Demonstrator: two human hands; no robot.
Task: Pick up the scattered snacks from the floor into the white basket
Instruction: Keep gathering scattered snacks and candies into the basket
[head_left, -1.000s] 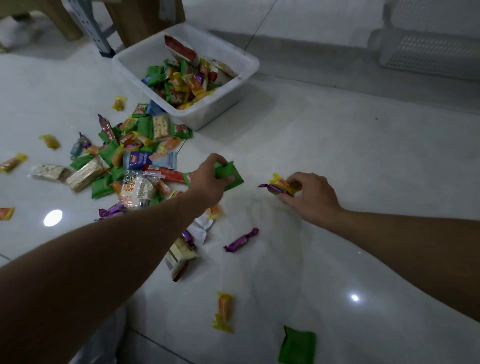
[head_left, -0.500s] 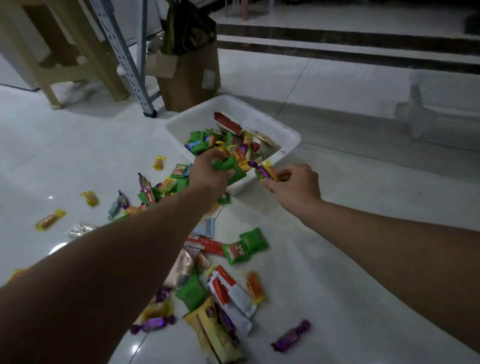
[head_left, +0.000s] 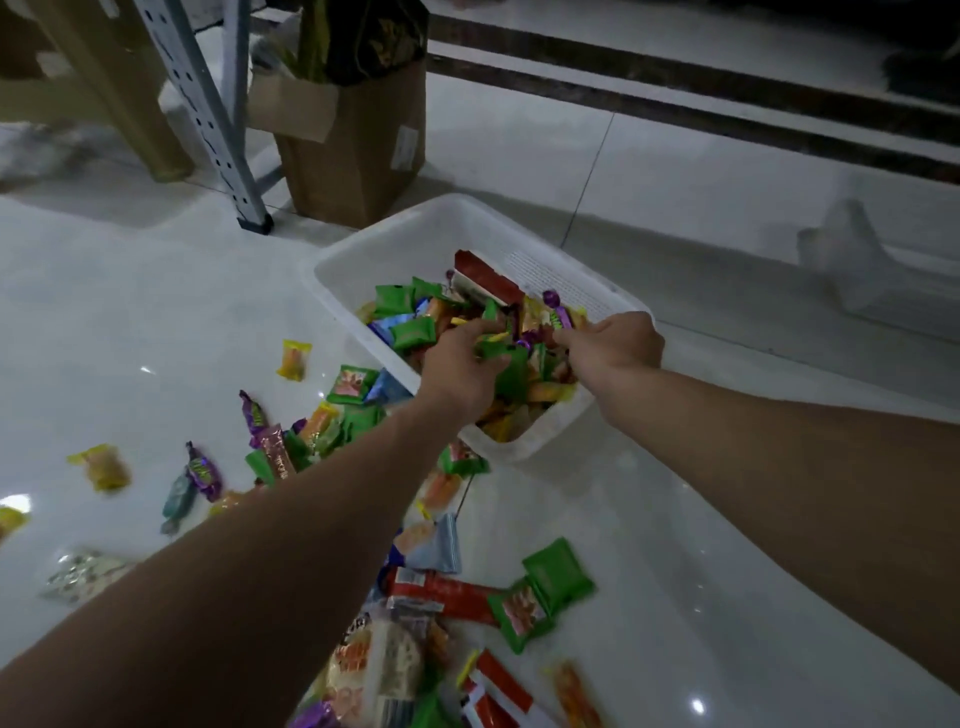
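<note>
Hands hover over the white basket (head_left: 415, 223). Left hand (head_left: 462, 366) grips a green packet (head_left: 501, 358), and right hand (head_left: 615, 345) pinches a purple candy (head_left: 558, 314). If they let go too near the rim, pieces may slide off the heap (head_left: 410, 332) onto the floor (head_left: 675, 519).

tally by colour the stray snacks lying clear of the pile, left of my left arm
yellow packets: 3
purple candy: 1
teal candy: 1
silvery packet: 1
orange wrapper, blurred: 1
total: 7
</note>
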